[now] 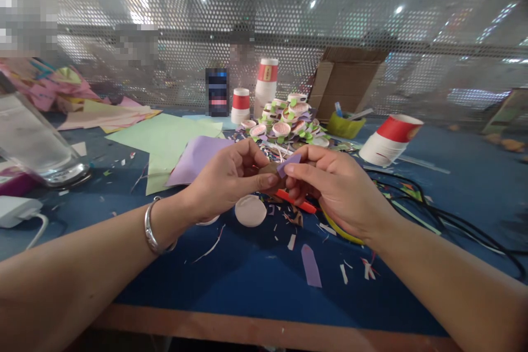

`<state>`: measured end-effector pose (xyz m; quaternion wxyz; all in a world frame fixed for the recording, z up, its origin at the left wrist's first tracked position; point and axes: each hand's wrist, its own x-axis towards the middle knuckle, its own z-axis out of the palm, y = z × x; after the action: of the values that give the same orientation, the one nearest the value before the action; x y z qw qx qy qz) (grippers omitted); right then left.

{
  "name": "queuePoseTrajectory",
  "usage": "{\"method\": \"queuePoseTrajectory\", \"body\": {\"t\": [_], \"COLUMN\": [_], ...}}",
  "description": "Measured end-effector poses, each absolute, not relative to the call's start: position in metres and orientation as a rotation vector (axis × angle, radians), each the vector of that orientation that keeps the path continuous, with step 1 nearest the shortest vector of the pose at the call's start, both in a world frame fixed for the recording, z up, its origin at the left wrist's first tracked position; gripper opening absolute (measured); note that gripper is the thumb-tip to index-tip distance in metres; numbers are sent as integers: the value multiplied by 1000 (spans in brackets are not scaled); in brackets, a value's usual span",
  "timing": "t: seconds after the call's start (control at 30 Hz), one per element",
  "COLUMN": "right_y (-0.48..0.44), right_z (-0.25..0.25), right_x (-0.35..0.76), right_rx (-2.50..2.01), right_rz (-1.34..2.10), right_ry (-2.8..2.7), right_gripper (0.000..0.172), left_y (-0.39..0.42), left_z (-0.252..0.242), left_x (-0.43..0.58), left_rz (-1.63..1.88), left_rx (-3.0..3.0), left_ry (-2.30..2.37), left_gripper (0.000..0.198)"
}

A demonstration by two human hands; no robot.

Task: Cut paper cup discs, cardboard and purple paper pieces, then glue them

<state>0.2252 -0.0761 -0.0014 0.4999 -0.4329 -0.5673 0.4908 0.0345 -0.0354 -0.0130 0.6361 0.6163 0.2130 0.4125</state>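
Note:
My right hand (336,181) pinches a small purple paper piece (288,164) between thumb and fingers. Opposite it, my left hand (229,173) is closed around a small brownish piece (271,168) whose kind I cannot make out; the purple paper overlaps its edge. Below the hands lie a white paper disc (250,210) and a red-orange handled tool (303,203), partly hidden. A pointed purple paper strip (311,265) rests nearer the table's front edge. Behind the fingers rises a heap of cup bottoms with green and purple paper bits (281,129).
Green sheets (160,137) and a purple sheet (200,157) spread at left, near a glass of water (37,143). Paper cups (267,88) stand stacked at the back; another cup stack (388,140) leans at right. Black cables (462,225) cross the right side. Paper scraps litter the table.

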Motion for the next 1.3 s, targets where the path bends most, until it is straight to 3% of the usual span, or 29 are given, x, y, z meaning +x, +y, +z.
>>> {"method": "queuePoseTrajectory", "body": {"t": [0.5, 0.8, 1.13, 1.3], "right_y": [-75, -72, -76, -79], "right_z": [1, 4, 4, 1], "right_x": [228, 232, 235, 231], "right_rx": [-1052, -1105, -1188, -1159], "right_rz": [1219, 1183, 638, 527], "right_ry": [-1378, -1360, -1755, -1927], "right_gripper": [8, 18, 38, 38], "left_y": [-31, -28, -32, -32], "left_z": [-12, -12, -2, -1], "left_x": [30, 26, 21, 23], "left_rz": [912, 1121, 1224, 1200], "left_rx": [1534, 1981, 2655, 2806], "left_ry": [498, 599, 569, 473], "left_gripper": [26, 14, 26, 21]}}
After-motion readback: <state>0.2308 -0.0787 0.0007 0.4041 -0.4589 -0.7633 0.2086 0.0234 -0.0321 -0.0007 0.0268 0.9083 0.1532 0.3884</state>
